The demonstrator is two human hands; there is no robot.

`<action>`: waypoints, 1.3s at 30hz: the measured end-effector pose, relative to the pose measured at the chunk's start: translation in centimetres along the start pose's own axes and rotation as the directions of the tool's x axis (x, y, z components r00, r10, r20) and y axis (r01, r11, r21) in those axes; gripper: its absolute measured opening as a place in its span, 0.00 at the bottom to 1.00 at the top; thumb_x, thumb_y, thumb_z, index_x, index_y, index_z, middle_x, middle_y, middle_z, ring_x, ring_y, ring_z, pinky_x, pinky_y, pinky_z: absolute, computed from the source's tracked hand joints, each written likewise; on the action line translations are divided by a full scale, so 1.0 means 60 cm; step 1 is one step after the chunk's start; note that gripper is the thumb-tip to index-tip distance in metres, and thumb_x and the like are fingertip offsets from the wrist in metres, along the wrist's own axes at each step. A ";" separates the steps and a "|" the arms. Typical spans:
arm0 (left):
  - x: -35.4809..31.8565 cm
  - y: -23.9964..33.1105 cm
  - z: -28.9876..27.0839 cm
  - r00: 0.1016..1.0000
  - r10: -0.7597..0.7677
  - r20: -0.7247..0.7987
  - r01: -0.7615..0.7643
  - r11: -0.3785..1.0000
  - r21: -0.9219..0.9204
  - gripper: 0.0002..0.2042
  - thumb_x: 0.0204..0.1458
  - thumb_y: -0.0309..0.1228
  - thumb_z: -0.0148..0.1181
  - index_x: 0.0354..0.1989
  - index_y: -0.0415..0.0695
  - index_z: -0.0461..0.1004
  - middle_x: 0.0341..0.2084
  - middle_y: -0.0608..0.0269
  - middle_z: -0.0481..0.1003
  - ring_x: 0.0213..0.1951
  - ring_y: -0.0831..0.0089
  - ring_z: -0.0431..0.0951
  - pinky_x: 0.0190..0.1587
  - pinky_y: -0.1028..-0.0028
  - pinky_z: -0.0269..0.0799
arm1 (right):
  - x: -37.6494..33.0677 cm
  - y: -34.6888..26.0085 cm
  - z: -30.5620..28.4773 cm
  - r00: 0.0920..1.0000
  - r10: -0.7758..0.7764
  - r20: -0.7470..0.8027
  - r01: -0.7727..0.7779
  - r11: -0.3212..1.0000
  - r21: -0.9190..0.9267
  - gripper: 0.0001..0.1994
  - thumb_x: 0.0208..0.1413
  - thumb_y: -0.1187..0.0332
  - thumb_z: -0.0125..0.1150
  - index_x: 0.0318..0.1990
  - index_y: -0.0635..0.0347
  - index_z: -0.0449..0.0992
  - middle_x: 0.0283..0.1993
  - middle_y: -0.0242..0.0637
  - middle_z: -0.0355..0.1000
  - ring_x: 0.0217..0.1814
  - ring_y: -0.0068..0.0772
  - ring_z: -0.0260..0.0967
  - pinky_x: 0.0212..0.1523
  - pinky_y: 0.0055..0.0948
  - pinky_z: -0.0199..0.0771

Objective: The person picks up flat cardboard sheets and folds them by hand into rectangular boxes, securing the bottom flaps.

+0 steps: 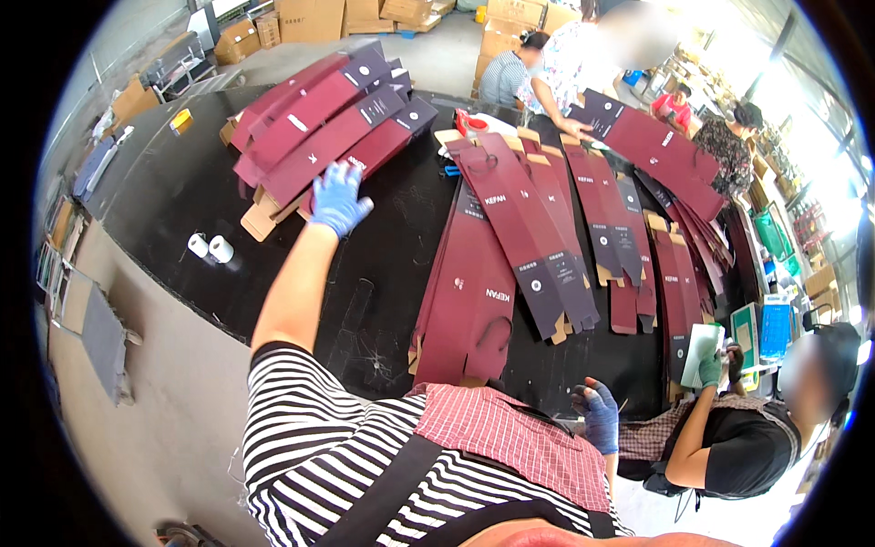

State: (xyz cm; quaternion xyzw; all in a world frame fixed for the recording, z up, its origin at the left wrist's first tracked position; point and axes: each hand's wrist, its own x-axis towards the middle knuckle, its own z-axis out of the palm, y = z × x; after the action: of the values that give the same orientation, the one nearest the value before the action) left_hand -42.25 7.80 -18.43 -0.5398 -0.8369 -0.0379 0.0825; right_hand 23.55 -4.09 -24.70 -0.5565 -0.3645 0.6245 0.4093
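My left hand (pixel 339 199), in a blue glove, reaches out over the table with its fingers spread. Its fingertips rest at the near edge of a pile of folded maroon and dark-grey cardboard boxes (pixel 314 118). Close to my body, my right hand (pixel 599 415), also blue-gloved, is held with bent fingers beside my checked apron. Whether anything small sits in those curled fingers I cannot make out. Flat maroon box blanks (pixel 469 296), some with dark cord handles, lie overlapped in front of me, with more blanks (pixel 606 201) fanned to the right.
Two white thread spools (pixel 221 249) and a yellow tape roll (pixel 181 120) are on the black table (pixel 150 201). A red tape dispenser (pixel 470 123) lies at the far side. Across the table a person handles a maroon blank (pixel 652 146); another at right wears green gloves (pixel 710 366).
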 end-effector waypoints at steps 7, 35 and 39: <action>-0.172 0.153 0.188 0.935 0.143 0.326 -0.037 0.950 -0.310 0.43 0.54 0.55 0.65 0.75 0.50 0.57 0.75 0.51 0.54 0.76 0.53 0.50 0.74 0.47 0.50 | 0.020 0.070 -0.042 0.999 0.010 -0.046 -0.027 0.928 -0.371 0.19 0.64 0.67 0.60 0.58 0.68 0.76 0.47 0.38 0.78 0.44 0.26 0.75 0.48 0.27 0.76; -0.303 0.215 0.337 0.990 0.137 0.028 -0.094 0.804 -0.587 0.26 0.68 0.45 0.45 0.62 0.36 0.73 0.63 0.45 0.72 0.66 0.47 0.67 0.67 0.55 0.60 | 0.098 0.184 -0.094 0.944 0.325 -0.059 -0.327 0.945 -0.013 0.15 0.66 0.62 0.55 0.53 0.61 0.75 0.36 0.46 0.80 0.25 0.38 0.80 0.23 0.34 0.80; -0.309 0.236 0.303 0.971 0.083 0.224 0.109 0.680 -0.725 0.31 0.65 0.47 0.53 0.68 0.34 0.65 0.60 0.36 0.71 0.59 0.42 0.72 0.63 0.56 0.66 | 0.093 0.195 -0.097 0.943 0.326 -0.071 -0.326 0.945 0.011 0.15 0.69 0.62 0.53 0.54 0.63 0.75 0.35 0.45 0.79 0.24 0.38 0.79 0.22 0.34 0.79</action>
State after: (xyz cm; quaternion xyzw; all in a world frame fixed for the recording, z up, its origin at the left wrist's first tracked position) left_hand -23.68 -0.18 -40.00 -0.5221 -0.7590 -0.3046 -0.2417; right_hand 27.82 -3.67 -38.23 -0.6312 -0.2527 0.6632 0.3128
